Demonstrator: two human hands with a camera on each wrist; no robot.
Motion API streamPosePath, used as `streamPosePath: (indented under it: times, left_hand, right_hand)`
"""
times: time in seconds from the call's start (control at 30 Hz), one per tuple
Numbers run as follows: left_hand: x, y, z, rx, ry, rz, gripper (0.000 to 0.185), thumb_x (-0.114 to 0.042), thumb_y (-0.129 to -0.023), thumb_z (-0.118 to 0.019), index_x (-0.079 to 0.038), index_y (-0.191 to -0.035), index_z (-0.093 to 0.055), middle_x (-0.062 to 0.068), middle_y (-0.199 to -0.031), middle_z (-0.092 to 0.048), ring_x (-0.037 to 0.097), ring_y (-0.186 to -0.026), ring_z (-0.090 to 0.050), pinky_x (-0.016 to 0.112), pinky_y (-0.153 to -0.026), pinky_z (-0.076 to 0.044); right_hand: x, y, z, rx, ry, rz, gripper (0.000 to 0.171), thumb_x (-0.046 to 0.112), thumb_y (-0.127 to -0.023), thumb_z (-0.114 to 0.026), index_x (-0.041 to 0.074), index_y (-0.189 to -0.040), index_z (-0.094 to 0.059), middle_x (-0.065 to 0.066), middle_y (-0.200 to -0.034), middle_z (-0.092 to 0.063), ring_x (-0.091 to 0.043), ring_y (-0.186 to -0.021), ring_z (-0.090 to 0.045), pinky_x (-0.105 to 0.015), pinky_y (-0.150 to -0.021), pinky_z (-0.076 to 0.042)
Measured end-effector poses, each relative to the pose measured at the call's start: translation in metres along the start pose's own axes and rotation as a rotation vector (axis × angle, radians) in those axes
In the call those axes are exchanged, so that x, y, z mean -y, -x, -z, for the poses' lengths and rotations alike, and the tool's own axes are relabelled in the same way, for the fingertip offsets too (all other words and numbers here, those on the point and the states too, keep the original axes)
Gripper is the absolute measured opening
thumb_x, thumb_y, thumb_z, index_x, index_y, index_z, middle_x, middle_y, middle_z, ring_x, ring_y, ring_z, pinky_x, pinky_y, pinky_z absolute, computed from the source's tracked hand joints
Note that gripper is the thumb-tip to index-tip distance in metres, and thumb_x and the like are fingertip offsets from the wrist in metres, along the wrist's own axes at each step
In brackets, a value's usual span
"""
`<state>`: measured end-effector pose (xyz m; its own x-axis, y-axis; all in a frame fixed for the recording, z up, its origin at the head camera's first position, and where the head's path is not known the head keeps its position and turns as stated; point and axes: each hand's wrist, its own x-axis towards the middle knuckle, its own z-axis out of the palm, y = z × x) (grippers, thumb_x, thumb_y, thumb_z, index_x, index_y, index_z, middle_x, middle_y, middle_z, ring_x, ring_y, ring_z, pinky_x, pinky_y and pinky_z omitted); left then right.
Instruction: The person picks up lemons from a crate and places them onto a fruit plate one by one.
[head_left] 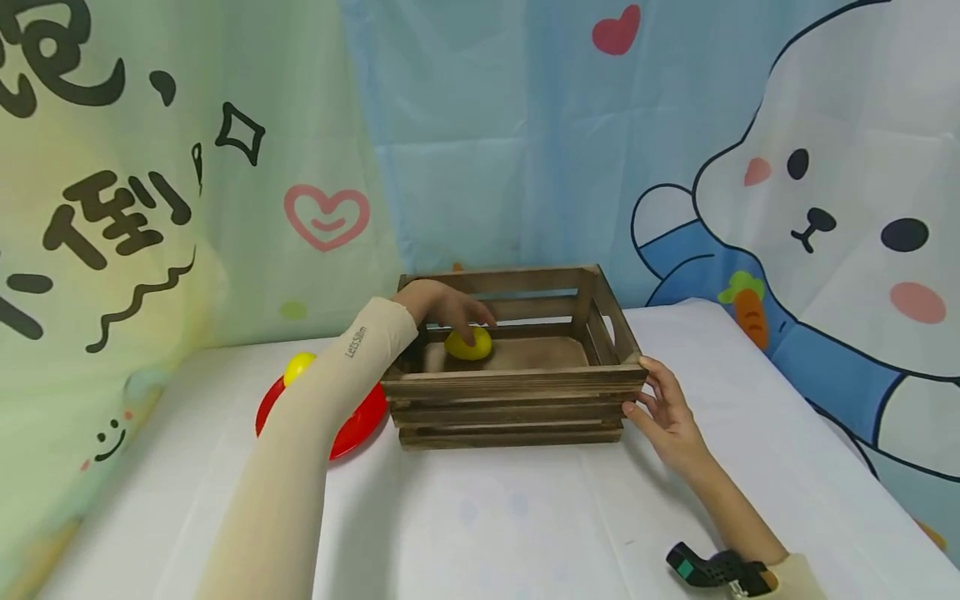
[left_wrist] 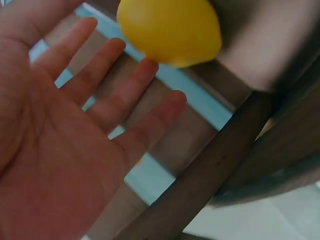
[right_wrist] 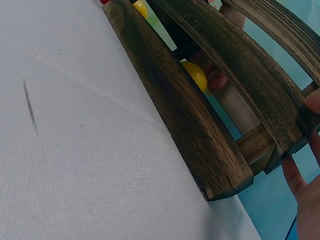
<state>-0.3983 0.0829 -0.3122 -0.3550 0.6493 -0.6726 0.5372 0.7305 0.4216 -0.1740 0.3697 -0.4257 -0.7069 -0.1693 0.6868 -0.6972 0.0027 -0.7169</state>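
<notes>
A yellow lemon (head_left: 468, 343) is inside the brown slatted wooden crate (head_left: 517, 410), toward its left end. My left hand (head_left: 447, 310) reaches over the crate's left side, just above the lemon. In the left wrist view its fingers (left_wrist: 135, 112) are spread and fairly straight, with the lemon (left_wrist: 170, 32) at or just beyond their tips; whether they touch it I cannot tell. At the crate's front right corner my right hand (head_left: 670, 421) holds the wood, thumb on the front and fingers along the side. The right wrist view shows this hand (right_wrist: 310, 190) only partly.
Left of the crate a red plate (head_left: 365, 423) lies on the white-covered table (head_left: 510, 525), partly hidden by my left forearm. Another yellow object (head_left: 298, 367) is on that plate. A printed curtain (head_left: 465, 167) hangs close behind the crate.
</notes>
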Motion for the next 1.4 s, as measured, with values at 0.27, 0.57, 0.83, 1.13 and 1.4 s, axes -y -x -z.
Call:
streamPosePath:
  times: [0.27, 0.57, 0.83, 1.13, 1.4]
  left_hand:
    - [0.005, -0.008, -0.003, 0.045, -0.143, 0.058, 0.061, -0.022, -0.101, -0.052, -0.020, -0.156, -0.025, 0.005, -0.163, -0.015, 0.025, -0.147, -0.019, 0.041, -0.113, -0.033]
    - [0.006, -0.012, -0.013, 0.033, -0.295, 0.026, 0.062, -0.014, -0.098, -0.058, -0.019, -0.153, -0.031, 0.009, -0.156, -0.029, 0.022, -0.131, -0.041, 0.037, -0.106, -0.039]
    - [0.001, -0.010, -0.015, 0.048, -0.303, 0.055, 0.066, -0.021, -0.100, -0.055, -0.020, -0.157, -0.021, 0.008, -0.163, -0.013, 0.027, -0.146, -0.022, 0.042, -0.114, -0.031]
    - [-0.010, -0.023, -0.020, 0.007, -0.271, 0.118, 0.067, -0.027, -0.096, -0.063, -0.027, -0.154, -0.029, 0.005, -0.158, -0.025, 0.024, -0.130, -0.045, 0.034, -0.097, -0.048]
    - [-0.021, -0.021, -0.019, 0.067, -0.179, 0.006, 0.059, -0.015, -0.091, -0.069, -0.022, -0.143, -0.043, 0.013, -0.150, -0.033, 0.026, -0.128, -0.045, 0.037, -0.092, -0.052]
  right_hand:
    - [-0.002, 0.000, -0.001, 0.011, -0.016, -0.001, 0.070, -0.028, -0.087, -0.045, 0.000, -0.149, -0.027, 0.003, -0.140, -0.040, -0.008, -0.125, -0.042, -0.020, -0.101, -0.037]
    - [-0.005, 0.004, -0.005, 0.007, -0.015, -0.031, 0.063, -0.018, -0.092, -0.049, -0.002, -0.147, -0.025, 0.007, -0.138, -0.042, -0.006, -0.123, -0.042, -0.020, -0.101, -0.037]
    - [-0.001, 0.001, -0.006, -0.008, -0.018, -0.033, 0.074, -0.032, -0.083, -0.043, 0.000, -0.148, -0.029, 0.004, -0.137, -0.043, -0.009, -0.122, -0.042, -0.022, -0.101, -0.038]
    - [0.001, 0.002, 0.001, 0.001, -0.010, -0.028, 0.067, -0.025, -0.088, -0.046, 0.001, -0.147, -0.029, 0.006, -0.138, -0.043, -0.006, -0.121, -0.043, -0.020, -0.100, -0.038]
    - [0.001, 0.003, -0.001, -0.014, 0.023, -0.069, 0.065, -0.018, -0.090, -0.051, 0.000, -0.148, -0.027, 0.007, -0.139, -0.041, -0.006, -0.122, -0.043, -0.020, -0.100, -0.039]
